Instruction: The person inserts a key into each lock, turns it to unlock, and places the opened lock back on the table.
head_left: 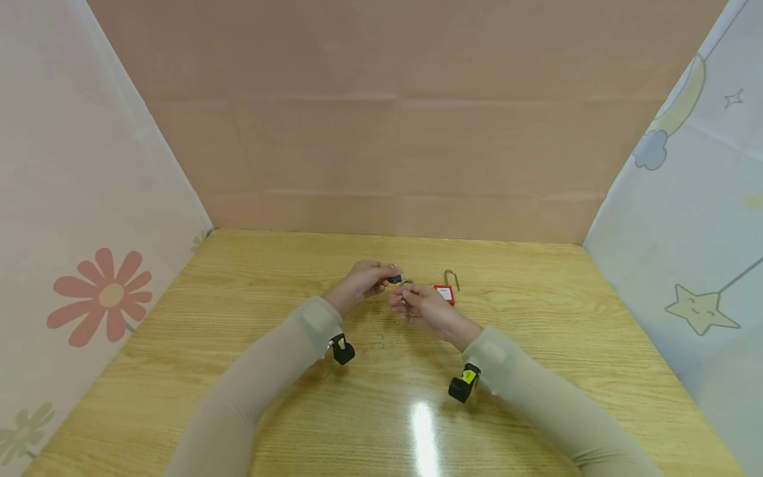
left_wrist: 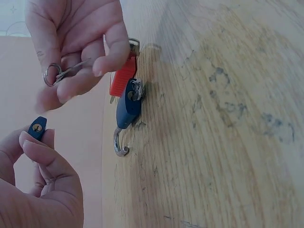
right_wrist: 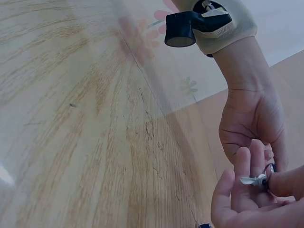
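My left hand [head_left: 365, 281] pinches a small blue padlock [left_wrist: 37, 128] between thumb and fingers, its round keyhole showing in the left wrist view. Close beside it, my right hand [head_left: 426, 306] holds small keys [right_wrist: 255, 181] on a metal ring [left_wrist: 51, 74]. A thin key sticks out past the fingers of that hand, apart from the padlock in the left wrist view. Beyond the hands, a second blue padlock [left_wrist: 128, 108] lies on the table, with its shackle swung open and something shiny at its keyhole end. Behind that one is a red padlock [head_left: 444, 293].
The wooden table [head_left: 268, 278] bears dark scuff marks near the hands. The red padlock's long shackle [head_left: 452, 278] points to the back. A pinkish-brown backdrop [head_left: 387, 165] rises at the far edge, with patterned cloth [head_left: 685, 265] at both sides. Each wrist carries a black camera [head_left: 342, 350].
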The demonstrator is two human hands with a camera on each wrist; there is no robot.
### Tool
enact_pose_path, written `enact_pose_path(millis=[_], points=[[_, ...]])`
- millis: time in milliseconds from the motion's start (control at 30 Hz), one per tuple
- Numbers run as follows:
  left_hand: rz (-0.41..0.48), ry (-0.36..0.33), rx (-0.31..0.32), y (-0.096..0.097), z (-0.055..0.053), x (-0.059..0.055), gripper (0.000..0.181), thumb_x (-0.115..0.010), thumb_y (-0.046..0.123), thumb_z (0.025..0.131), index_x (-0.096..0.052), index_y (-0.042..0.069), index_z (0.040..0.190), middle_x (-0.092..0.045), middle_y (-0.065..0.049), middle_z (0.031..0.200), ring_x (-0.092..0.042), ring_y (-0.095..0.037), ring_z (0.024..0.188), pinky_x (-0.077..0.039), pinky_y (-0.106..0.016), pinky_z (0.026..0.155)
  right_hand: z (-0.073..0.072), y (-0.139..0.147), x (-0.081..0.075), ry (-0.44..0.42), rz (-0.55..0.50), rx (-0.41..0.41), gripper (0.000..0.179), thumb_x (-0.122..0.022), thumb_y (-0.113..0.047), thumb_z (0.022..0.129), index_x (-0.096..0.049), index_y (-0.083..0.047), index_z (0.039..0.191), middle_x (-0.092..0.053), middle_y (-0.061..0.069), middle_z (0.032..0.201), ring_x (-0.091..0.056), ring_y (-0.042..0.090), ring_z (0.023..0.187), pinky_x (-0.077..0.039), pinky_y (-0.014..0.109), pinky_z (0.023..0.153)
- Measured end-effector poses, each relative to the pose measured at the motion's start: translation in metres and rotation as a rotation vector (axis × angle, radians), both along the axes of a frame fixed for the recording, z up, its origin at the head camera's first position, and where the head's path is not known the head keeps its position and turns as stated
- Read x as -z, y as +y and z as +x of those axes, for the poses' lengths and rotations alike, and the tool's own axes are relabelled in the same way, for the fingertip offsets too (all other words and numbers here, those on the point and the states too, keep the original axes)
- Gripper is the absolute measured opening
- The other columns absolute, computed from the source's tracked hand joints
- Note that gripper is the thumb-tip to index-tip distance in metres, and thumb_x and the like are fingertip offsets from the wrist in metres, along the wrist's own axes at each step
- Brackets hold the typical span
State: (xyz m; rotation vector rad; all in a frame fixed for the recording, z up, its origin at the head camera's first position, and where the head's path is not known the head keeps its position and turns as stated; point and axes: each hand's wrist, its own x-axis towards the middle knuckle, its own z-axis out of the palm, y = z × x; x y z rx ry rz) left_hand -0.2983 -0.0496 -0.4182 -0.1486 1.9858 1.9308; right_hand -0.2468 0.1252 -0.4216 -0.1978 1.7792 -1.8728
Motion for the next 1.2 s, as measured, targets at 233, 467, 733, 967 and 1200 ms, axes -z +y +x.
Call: enact_pose_path(millis=[233,467,733,967,1200], points=[[0.010,-0.001,-0.007,-0.0001,0.0016,-0.0024,0.021,-0.072,0.022,0.089,-0.068,0.003,0.097,-0.061,0.003,0.072,-0.050,-0.002,0.053,-0.046,-0.014,0.054,-0.0007,0.0004,-0.0041,-0.056,-0.100,0.016,0.040,-0.035,-0.005,0.105,-0.029,0.014,0.140,-0.052,0.029,0.133,-0.064,0.020,0.111,-0.041,0.040,0.106],[0.017,-0.004,0.003,-0.0003,0.0010,-0.0023,0.024,-0.071,0.021,0.089,-0.068,0.001,0.100,-0.061,0.002,0.073,-0.050,-0.002,0.053,-0.046,-0.014,0.054,-0.0003,0.0047,-0.0034,-0.004,-0.060,-0.065,0.051,-0.046,0.009,0.097,-0.022,0.015,0.142,-0.044,0.036,0.137,-0.051,0.037,0.127,-0.036,0.046,0.109],[0.015,-0.006,0.008,0.0003,0.0007,-0.0021,0.026,-0.072,0.022,0.088,-0.068,0.000,0.101,-0.062,0.002,0.075,-0.050,-0.002,0.053,-0.046,-0.013,0.052,0.0009,0.0063,-0.0045,-0.002,-0.068,-0.098,0.054,-0.047,0.011,0.095,-0.021,0.015,0.142,-0.044,0.036,0.138,-0.048,0.040,0.129,-0.043,0.039,0.104],[0.014,-0.003,0.010,0.0005,0.0002,-0.0020,0.024,-0.072,0.022,0.089,-0.068,0.001,0.099,-0.062,0.002,0.073,-0.050,-0.001,0.053,-0.046,-0.013,0.053,0.0015,0.0084,-0.0044,-0.024,-0.100,-0.094,0.051,-0.045,0.009,0.098,-0.021,0.016,0.142,-0.057,0.029,0.124,-0.064,0.025,0.111,-0.049,0.033,0.099],[0.020,-0.004,0.013,0.0005,0.0011,-0.0019,0.026,-0.072,0.021,0.089,-0.067,0.000,0.102,-0.061,0.002,0.073,-0.050,-0.001,0.053,-0.045,-0.013,0.052,0.0013,0.0092,-0.0030,-0.017,-0.078,-0.103,0.041,-0.046,0.001,0.101,-0.029,0.015,0.135,-0.070,0.007,0.100,-0.070,0.013,0.091,-0.055,0.027,0.087]])
